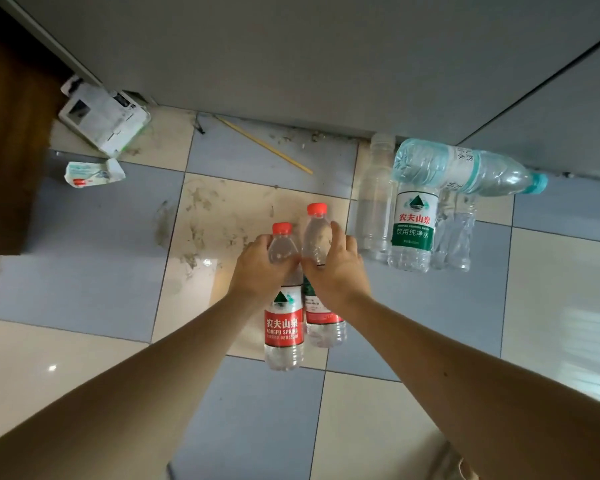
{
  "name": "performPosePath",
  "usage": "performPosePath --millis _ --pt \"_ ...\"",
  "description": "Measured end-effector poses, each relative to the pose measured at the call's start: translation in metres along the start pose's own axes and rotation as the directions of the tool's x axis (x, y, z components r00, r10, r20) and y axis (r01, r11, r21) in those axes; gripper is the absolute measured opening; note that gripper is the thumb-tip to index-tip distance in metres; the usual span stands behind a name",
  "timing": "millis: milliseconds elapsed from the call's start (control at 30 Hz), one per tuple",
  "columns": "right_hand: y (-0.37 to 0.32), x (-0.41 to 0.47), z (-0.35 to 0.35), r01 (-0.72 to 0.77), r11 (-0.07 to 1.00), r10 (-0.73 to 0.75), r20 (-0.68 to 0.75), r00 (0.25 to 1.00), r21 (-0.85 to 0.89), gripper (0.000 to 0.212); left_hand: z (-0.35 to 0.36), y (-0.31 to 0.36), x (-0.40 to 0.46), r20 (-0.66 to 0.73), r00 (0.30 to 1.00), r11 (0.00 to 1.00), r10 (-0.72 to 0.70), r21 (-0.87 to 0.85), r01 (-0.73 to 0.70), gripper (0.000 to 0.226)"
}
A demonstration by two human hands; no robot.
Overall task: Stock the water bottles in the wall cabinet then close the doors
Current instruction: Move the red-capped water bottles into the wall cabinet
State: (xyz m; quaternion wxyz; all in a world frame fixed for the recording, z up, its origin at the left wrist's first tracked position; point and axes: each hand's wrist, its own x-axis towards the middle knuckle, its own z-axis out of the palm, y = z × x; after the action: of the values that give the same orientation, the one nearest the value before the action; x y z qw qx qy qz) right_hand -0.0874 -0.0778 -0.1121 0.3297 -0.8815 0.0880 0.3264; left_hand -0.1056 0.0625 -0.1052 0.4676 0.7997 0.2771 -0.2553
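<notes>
Two red-capped, red-labelled water bottles stand side by side on the tiled floor. My left hand (260, 268) grips the shoulder of the left bottle (284, 327). My right hand (336, 268) grips the upper part of the right bottle (323, 323). Further right, a group of clear bottles stands by the wall, among them a green-labelled bottle (413, 226) and an unlabelled one (376, 202). A large bottle with a teal cap (465, 169) lies across their tops. No wall cabinet is visible.
A grey wall or panel (291, 57) runs along the back of the floor. A torn white carton (104, 116), a crumpled wrapper (94, 173) and a thin wooden stick (267, 145) lie on the dirty tiles (84, 271) at the left. A brown surface (7, 150) fills the left edge.
</notes>
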Motion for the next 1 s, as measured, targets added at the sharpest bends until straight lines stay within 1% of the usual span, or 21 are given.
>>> performPosePath --millis 67,133,233,333,433,533,633,700,767,867,933,1000 --pt "-0.002 -0.002 0.003 -0.001 1.000 0.002 -0.016 1.000 0.029 0.083 -0.005 -0.002 0.003 0.039 0.999 0.999 -0.028 -0.041 0.029 0.043" --pt "-0.007 -0.001 -0.002 -0.041 0.997 0.041 0.005 0.999 0.061 0.090 -0.014 0.002 0.003 0.078 0.995 0.993 -0.058 -0.103 0.066 0.037" --pt "-0.017 -0.009 -0.015 -0.087 0.994 0.087 0.006 0.996 0.073 0.096 -0.030 0.012 -0.005 0.067 0.997 0.986 -0.048 -0.157 0.058 0.032" --pt "-0.028 -0.025 -0.034 -0.062 0.995 0.064 -0.016 0.998 0.081 0.090 -0.045 0.030 -0.018 0.037 0.999 0.991 -0.014 -0.130 0.018 0.046" --pt "-0.038 -0.038 -0.058 -0.002 0.998 0.004 -0.023 1.000 0.068 0.077 -0.061 0.051 -0.033 0.010 0.999 0.995 0.043 -0.090 -0.042 0.055" --pt "-0.047 -0.048 -0.078 0.058 0.993 -0.051 -0.077 0.996 0.099 0.060 -0.071 0.072 -0.050 -0.054 0.984 0.984 0.171 -0.042 -0.173 0.050" --pt "-0.053 -0.056 -0.092 0.100 0.984 -0.080 -0.136 0.988 0.148 0.055 -0.072 0.086 -0.062 -0.150 0.931 0.943 0.333 0.058 -0.328 0.039" --pt "-0.053 -0.060 -0.096 0.116 0.983 -0.092 -0.158 0.983 0.144 0.056 -0.068 0.087 -0.066 -0.192 0.898 0.917 0.397 0.127 -0.378 0.037" --pt "-0.050 -0.064 -0.096 0.134 0.983 -0.113 -0.166 0.980 0.122 0.058 -0.064 0.084 -0.067 -0.221 0.878 0.904 0.424 0.165 -0.395 0.038" --pt "-0.044 -0.066 -0.090 0.179 0.979 -0.165 -0.142 0.976 0.094 0.059 -0.058 0.079 -0.066 -0.245 0.860 0.893 0.449 0.154 -0.423 0.041" --pt "-0.044 -0.066 -0.085 0.207 0.974 -0.194 -0.132 0.972 0.093 0.060 -0.056 0.079 -0.063 -0.252 0.869 0.905 0.425 0.134 -0.404 0.050" --pt "-0.046 -0.065 -0.081 0.213 0.971 -0.197 -0.141 0.970 0.106 0.062 -0.055 0.080 -0.059 -0.266 0.890 0.928 0.371 0.070 -0.366 0.055"
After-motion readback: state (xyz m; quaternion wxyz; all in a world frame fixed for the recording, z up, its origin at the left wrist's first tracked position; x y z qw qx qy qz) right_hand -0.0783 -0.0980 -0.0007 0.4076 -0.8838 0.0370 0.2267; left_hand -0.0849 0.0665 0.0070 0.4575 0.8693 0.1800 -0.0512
